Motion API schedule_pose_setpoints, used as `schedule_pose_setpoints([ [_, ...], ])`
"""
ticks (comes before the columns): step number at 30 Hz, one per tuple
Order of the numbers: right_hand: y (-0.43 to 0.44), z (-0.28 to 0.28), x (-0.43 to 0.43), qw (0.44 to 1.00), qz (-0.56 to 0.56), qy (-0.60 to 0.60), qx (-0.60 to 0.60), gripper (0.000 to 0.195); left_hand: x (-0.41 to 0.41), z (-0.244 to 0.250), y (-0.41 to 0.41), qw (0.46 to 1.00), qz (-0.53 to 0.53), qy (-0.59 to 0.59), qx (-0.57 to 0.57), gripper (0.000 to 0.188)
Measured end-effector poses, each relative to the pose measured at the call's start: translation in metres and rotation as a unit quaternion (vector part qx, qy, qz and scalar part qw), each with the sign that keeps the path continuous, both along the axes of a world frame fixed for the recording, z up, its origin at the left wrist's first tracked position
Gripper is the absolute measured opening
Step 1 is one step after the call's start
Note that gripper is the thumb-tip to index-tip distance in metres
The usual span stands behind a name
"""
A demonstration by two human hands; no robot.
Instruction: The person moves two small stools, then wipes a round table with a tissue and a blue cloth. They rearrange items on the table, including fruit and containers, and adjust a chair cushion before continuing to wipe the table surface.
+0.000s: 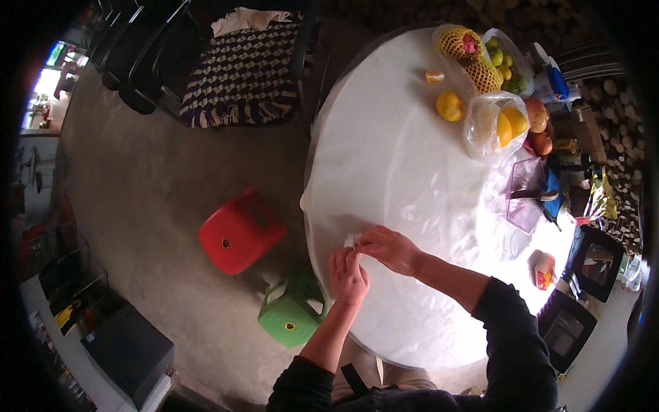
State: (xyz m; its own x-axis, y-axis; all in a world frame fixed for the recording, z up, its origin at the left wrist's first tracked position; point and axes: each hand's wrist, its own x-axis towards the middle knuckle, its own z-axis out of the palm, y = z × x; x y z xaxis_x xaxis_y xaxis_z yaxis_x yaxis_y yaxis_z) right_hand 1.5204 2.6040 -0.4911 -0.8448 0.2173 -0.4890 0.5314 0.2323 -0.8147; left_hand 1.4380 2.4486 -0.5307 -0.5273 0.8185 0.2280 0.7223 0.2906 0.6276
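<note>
My left hand and my right hand meet over the near left edge of a round table with a white cover. Between their fingertips is a small crumpled white piece, which looks like tissue or thin plastic. Both hands pinch it, and the fingers partly hide it. Farther off on the tabletop lie a yellow-orange citrus fruit and a small piece of peeled citrus. Beside them stands a clear plastic bag with orange fruit inside.
At the far side are fruits in yellow foam nets, a bag of green and yellow citrus, and a knife over a translucent purple tray. A red stool and a green stool stand left of the table.
</note>
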Motion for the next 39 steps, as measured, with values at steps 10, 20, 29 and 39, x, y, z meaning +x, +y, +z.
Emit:
schedule_pose_setpoints([
  [10, 0.242, -0.027, -0.174, 0.866, -0.395, 0.076, 0.295, 0.017, 0.006, 0.001, 0.011, 1.000, -0.014, -0.008, 0.005, 0.026],
  [20, 0.041, -0.048, -0.115, 0.940, -0.009, 0.174, 0.292, 0.023, 0.000, -0.003, -0.002, 1.000, 0.006, -0.009, -0.027, 0.028],
  [29, 0.219, -0.005, -0.040, 0.853, -0.142, 0.131, 0.485, 0.015, 0.003, 0.001, 0.008, 1.000, -0.016, 0.020, -0.014, 0.028],
  [39, -0.026, -0.045, 0.150, 0.958, -0.265, 0.104, 0.021, 0.023, 0.000, -0.003, 0.001, 0.999, 0.003, 0.034, -0.042, 0.028],
])
